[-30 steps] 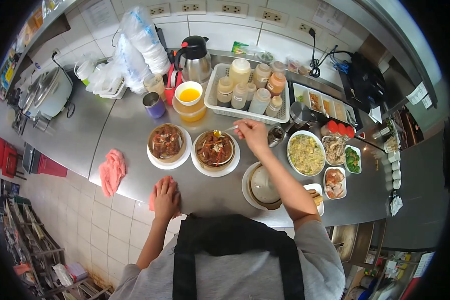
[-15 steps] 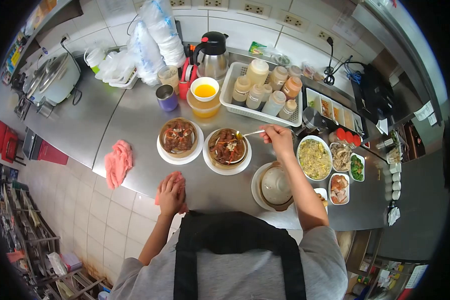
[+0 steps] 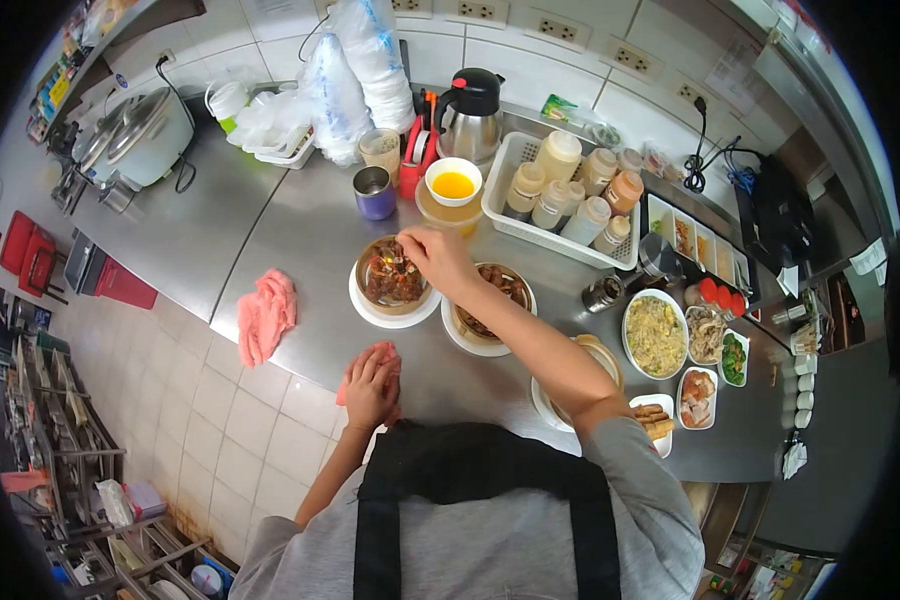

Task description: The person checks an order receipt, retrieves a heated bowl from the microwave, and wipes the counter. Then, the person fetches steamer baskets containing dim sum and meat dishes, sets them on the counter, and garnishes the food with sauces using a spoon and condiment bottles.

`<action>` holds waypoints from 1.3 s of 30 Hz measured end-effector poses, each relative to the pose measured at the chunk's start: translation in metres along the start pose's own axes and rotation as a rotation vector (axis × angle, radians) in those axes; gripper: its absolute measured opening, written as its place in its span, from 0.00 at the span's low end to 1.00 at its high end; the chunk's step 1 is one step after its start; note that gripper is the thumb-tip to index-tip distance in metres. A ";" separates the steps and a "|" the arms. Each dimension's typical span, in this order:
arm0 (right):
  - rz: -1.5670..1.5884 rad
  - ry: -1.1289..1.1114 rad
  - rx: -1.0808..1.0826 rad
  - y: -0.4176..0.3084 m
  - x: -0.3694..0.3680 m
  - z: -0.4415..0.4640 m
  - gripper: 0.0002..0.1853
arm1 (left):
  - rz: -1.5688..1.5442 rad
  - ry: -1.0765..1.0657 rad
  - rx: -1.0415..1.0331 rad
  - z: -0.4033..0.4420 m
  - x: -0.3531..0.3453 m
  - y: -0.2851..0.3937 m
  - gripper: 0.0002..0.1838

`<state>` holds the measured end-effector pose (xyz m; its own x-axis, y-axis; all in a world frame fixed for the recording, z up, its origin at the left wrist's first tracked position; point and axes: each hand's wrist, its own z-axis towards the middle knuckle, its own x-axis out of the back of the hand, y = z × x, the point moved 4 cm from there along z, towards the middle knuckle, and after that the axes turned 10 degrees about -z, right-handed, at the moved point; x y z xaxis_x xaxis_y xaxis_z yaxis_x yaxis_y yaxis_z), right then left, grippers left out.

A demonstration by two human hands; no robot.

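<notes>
My right hand (image 3: 436, 262) is closed over the left brown clay pot (image 3: 390, 290) of dark braised food, which stands on a white plate (image 3: 388, 320). The spoon it held a moment ago is mostly hidden by the fingers. Under my right forearm, a second similar pot (image 3: 505, 282) is partly covered. A third, lidded pot (image 3: 598, 352) sits on a plate nearer me, largely behind the arm. At the counter's front edge my left hand (image 3: 371, 388) rests closed on a folded pink cloth (image 3: 387, 357). Another pink cloth (image 3: 268, 315) lies crumpled to its left.
Behind the pots stand a purple cup (image 3: 374, 195), a bowl of yellow liquid (image 3: 453, 184), a thermos jug (image 3: 473, 115) and a white basket (image 3: 560, 240) of squeeze bottles. On the right are a plate of fried rice (image 3: 655, 335) and a dish of rolls (image 3: 654, 420).
My right hand has moved left from the second pot to over the left pot, its forearm now crossing the second and lidded pots. The view has shifted slightly. My left hand stays on the cloth.
</notes>
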<state>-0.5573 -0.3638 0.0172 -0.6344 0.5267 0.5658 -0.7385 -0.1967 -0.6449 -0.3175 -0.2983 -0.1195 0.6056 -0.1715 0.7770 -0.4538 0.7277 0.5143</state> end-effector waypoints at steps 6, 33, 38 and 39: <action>0.219 0.014 -0.245 0.033 0.010 -0.032 0.09 | -0.039 0.014 -0.009 0.006 0.002 0.009 0.17; -0.463 0.041 -0.712 0.191 0.278 -0.198 0.14 | 0.080 0.089 0.088 0.007 -0.009 0.029 0.18; -0.951 0.216 -0.459 0.148 0.269 -0.128 0.25 | 0.085 0.093 0.094 0.007 -0.008 0.025 0.17; -0.914 0.212 -0.501 0.152 0.267 -0.110 0.25 | 0.079 0.095 0.098 0.007 -0.008 0.026 0.17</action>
<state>-0.8139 -0.1620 0.0140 0.2024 0.4452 0.8722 -0.7057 0.6839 -0.1853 -0.3389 -0.2825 -0.1100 0.6225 -0.0488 0.7811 -0.5613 0.6677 0.4890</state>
